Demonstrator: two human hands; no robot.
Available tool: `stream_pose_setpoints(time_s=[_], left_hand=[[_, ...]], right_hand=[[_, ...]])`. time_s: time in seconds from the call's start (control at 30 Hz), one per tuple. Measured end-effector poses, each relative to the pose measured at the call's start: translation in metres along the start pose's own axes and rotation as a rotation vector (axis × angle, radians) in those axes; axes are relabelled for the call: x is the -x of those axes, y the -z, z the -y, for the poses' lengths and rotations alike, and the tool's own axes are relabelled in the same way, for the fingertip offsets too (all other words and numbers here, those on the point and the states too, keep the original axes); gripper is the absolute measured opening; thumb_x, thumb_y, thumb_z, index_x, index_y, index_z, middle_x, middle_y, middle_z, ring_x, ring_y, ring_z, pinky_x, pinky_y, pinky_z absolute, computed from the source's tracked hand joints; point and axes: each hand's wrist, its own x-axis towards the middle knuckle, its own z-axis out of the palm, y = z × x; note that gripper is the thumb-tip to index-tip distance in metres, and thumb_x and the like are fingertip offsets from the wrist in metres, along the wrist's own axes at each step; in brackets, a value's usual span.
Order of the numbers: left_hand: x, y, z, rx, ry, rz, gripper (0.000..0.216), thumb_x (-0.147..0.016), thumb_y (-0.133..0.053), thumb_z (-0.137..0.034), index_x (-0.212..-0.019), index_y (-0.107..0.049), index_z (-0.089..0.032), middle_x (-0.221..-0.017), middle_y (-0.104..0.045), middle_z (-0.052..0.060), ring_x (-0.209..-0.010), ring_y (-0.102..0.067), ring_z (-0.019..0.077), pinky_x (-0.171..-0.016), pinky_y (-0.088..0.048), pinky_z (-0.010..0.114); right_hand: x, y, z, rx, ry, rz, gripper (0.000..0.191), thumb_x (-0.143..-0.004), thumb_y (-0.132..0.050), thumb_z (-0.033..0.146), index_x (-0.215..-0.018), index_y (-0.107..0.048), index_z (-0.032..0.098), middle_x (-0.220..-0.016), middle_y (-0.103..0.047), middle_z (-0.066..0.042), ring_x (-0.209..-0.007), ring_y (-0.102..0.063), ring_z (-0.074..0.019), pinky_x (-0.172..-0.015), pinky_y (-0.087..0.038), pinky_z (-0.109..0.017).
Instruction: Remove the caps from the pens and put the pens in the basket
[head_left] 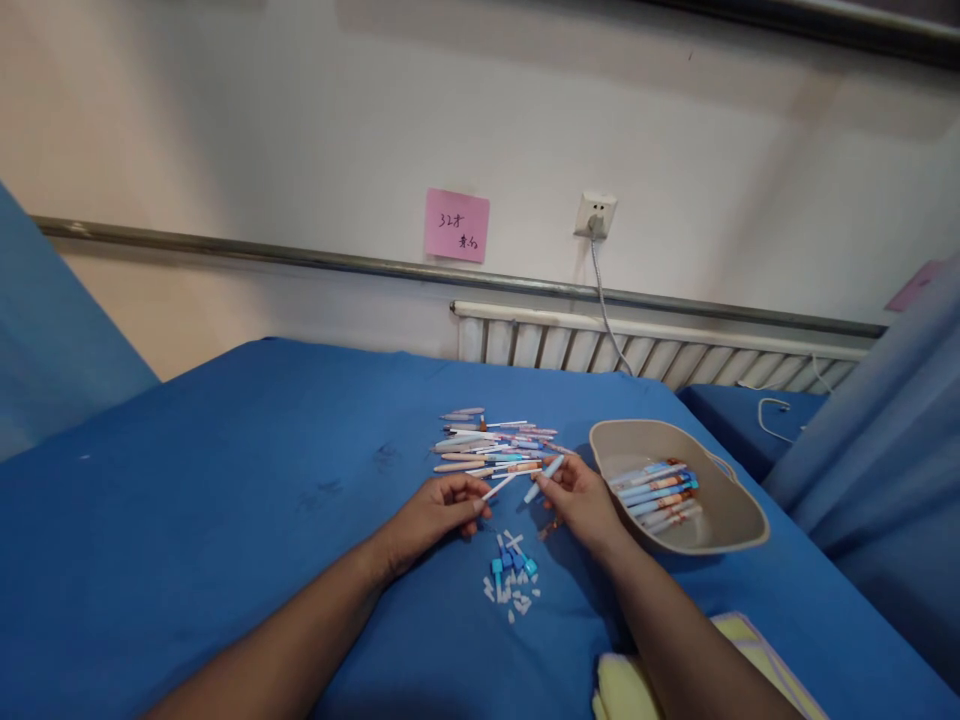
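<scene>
My left hand (441, 511) rests on the blue table cover (225, 520), fingers pinched on a thin white pen refill (498, 487). Just to its right, my right hand (577, 497) pinches a light blue pen barrel (544, 477). The two parts point toward each other, tips a little apart. Behind the hands lies a loose pile of pen parts (491, 447) in pink, blue and white. Below the hands sits a small scatter of blue caps and white bits (511, 580).
A beige oval tray (739, 520) at the right holds several assembled pens (660, 490). A yellow cloth (622, 690) lies at the bottom edge. Behind are a wall rail, a pink note (456, 225), a socket with cable (595, 215) and a radiator (652, 345).
</scene>
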Motion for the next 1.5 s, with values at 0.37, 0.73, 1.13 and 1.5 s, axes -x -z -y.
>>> stream_pose_setpoints(time_s=[0.37,0.73,1.13,1.5], left_hand=[[-0.001,0.0,0.001,0.012,0.007,-0.006,0.029,-0.069,-0.071,-0.033,-0.089,-0.063,-0.014,-0.074,-0.066,0.002,-0.052,-0.052,0.0083,-0.052,-0.043,0.02],[-0.001,0.002,0.003,0.0,-0.011,-0.02,0.03,-0.069,-0.07,-0.034,-0.09,-0.062,-0.014,-0.075,-0.065,0.002,-0.053,-0.053,0.0088,-0.053,-0.044,0.021],[-0.003,0.003,0.005,-0.231,-0.068,-0.026,0.024,-0.073,-0.063,-0.032,-0.089,-0.065,-0.014,-0.072,-0.063,0.001,-0.057,-0.052,0.0101,-0.054,-0.041,0.02],[0.001,0.001,-0.001,-0.442,-0.108,0.007,0.022,-0.078,-0.054,-0.03,-0.09,-0.063,-0.014,-0.068,-0.057,-0.002,-0.058,-0.047,0.0105,-0.055,-0.036,0.02]], right_hand=[[0.023,0.015,0.024,1.094,0.112,0.133,0.025,-0.072,-0.054,0.011,-0.096,-0.058,0.016,-0.097,-0.062,-0.009,-0.086,-0.059,-0.0202,-0.073,-0.039,-0.028],[0.022,0.011,0.022,1.175,0.209,0.231,0.007,-0.081,-0.051,0.02,-0.081,-0.058,0.018,-0.087,-0.063,-0.01,-0.086,-0.054,-0.0243,-0.074,-0.034,-0.033],[0.003,0.008,0.011,0.066,0.052,0.089,0.031,-0.071,-0.063,0.047,-0.079,-0.063,0.017,-0.06,-0.054,0.003,-0.05,-0.042,-0.0094,-0.049,-0.033,-0.022],[0.002,0.01,0.003,0.118,0.073,0.167,0.025,-0.069,-0.067,0.039,-0.079,-0.07,0.017,-0.072,-0.066,-0.002,-0.066,-0.056,-0.0149,-0.062,-0.042,-0.026]])
